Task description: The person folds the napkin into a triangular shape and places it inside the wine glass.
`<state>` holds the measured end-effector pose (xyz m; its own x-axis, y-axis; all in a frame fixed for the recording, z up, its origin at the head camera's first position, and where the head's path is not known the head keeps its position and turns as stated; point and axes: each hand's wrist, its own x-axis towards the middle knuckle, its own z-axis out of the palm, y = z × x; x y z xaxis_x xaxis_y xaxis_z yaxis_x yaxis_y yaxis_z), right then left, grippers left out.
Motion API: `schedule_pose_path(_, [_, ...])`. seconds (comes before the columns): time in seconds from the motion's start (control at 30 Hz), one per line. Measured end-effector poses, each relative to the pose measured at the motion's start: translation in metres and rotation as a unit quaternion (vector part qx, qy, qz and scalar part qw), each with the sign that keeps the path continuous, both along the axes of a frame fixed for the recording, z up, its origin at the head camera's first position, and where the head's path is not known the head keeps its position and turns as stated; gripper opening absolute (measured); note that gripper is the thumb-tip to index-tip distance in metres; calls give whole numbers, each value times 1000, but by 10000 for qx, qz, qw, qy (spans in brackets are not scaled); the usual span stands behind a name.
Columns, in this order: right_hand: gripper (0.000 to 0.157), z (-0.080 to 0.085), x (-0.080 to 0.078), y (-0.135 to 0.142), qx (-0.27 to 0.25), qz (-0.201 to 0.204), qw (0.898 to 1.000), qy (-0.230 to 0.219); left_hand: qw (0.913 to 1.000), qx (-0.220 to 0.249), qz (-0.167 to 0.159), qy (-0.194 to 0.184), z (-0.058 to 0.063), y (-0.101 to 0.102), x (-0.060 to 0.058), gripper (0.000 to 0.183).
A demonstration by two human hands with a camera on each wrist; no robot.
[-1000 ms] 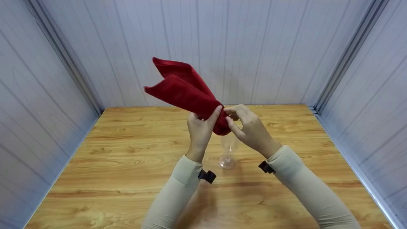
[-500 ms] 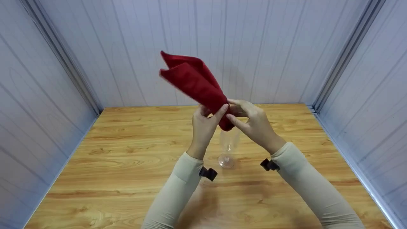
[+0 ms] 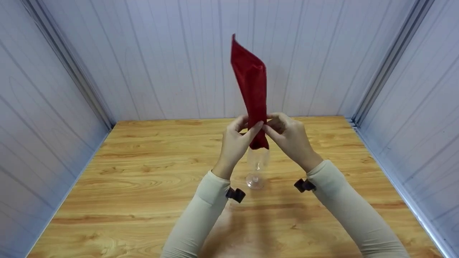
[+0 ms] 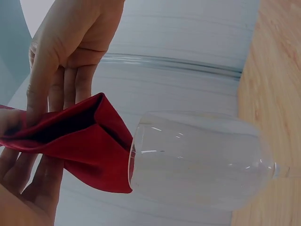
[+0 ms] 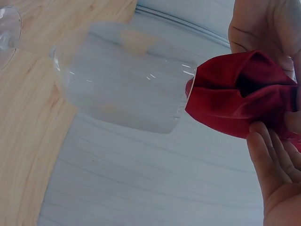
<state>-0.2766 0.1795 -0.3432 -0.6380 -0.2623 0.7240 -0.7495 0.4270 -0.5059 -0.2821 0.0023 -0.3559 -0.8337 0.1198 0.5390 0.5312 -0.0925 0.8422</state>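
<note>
A folded red cloth napkin [image 3: 252,80] stands nearly upright, its pointed end up and its lower end at the rim of a clear wine glass [image 3: 255,179]. My left hand [image 3: 236,143] grips the napkin's lower part from the left, thumb across the front. From the other side my right hand [image 3: 292,141] pinches it, the two thumb tips close together. In the left wrist view the napkin [image 4: 101,153] has an open fold, and its tip overlaps the mouth of the glass [image 4: 202,160]. The right wrist view shows the same rim contact, with the napkin [image 5: 221,99] bunched in both hands.
The wine glass stands upright on a wood-grain table [image 3: 143,179]. White panelled walls [image 3: 172,53] enclose the table at the back and both sides. Small dark wrist cameras [image 3: 235,195] sit on the sleeves' cuffs.
The napkin has swung from leaning far left to nearly upright, and its spread points have closed together. Both hands have shifted slightly right, bringing the napkin over the glass, which stays put.
</note>
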Motion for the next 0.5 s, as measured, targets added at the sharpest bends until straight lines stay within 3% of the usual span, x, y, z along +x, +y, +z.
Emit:
schedule_pose_path(0.27, [23, -2, -3, 2, -239, 88, 9995, -203, 9997, -197, -49, -125, 2, 0, 1, 29])
schedule_pose_path(0.5, [21, -9, -5, 4, -192, 18, 9991, -385, 9994, -243, -177, -145, -7, 1, -1, 29])
